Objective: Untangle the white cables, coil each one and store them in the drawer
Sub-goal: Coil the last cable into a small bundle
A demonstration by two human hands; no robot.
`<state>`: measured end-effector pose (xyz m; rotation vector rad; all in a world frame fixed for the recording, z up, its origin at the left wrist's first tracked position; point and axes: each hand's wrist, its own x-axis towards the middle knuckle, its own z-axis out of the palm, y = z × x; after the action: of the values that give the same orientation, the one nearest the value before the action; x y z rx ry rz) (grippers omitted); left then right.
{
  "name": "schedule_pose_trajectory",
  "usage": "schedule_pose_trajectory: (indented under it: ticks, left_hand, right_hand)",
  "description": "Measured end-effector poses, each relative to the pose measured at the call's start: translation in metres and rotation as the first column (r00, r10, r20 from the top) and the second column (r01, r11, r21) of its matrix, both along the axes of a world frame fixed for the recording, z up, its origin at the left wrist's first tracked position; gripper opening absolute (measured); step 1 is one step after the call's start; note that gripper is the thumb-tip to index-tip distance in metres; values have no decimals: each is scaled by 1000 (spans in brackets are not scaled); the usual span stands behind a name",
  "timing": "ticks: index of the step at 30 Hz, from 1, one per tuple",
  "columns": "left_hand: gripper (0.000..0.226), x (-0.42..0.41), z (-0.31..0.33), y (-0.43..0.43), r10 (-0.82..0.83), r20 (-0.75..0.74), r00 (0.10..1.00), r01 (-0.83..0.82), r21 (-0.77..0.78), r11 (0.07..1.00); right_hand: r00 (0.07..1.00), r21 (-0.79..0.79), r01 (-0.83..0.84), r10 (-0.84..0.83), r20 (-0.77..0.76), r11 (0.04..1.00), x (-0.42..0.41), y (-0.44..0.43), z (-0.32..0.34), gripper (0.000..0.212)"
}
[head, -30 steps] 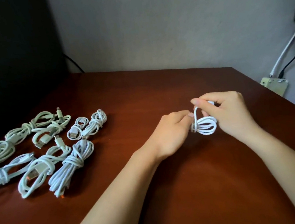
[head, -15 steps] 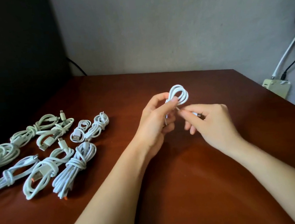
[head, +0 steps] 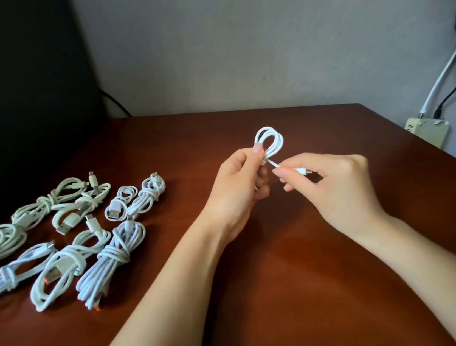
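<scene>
While left hand grips smooth white looped cable, right hand pinches its straight plug end.

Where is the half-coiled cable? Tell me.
Head view, right of centre above the table: the cable is gripped by the left hand, its free end pinched by the right hand.

left hand grips small coiled white cable upright above dark red-brown wooden table. right hand pinches its loose plug end. eight tied white cable bundles lie at table's left.
</scene>
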<state>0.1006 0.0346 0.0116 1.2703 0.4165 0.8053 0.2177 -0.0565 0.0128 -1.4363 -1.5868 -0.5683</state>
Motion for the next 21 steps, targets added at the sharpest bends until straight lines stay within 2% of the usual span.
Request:
schedule_pose_trajectory:
  ticks: [5, 7, 11, 15, 18, 21]
  left_hand:
    - [25, 2, 0, -1, -41, -16, 999, 40, -16, 999]
    - [24, 3, -1, -1, -54, -10, 999, 53, -24, 998]
    - [22, 1, 0, 0, -32, -21, 999, 31, -33, 999]
    - [18, -2, 0, 0, -13, -29, 999, 13, -27, 1000]
    - [14, -3, 3, -4, -45, 21, 999, 46, -52, 998]
    - [11, -1, 4, -10, -65, 44, 997, 66, -21, 998]
  right_hand:
    - [989, 5, -79, 79, -124, 997, -2, -2, 3, 10]
    - [951, -42, -160, 142, -273, 986, -5, -2, 4, 11]
    - [739, -94, -377, 238, -630, 921, -13, -3, 10, 17]
    - [536, -82, -495, 229, -812, 865, -18, -2, 13, 16]
    - [456, -102, -527, 179, -872, 844, -17, -2, 13, 16]
    - [455, -133, -509, 134, -881, 851, -14, -2, 13, 15]
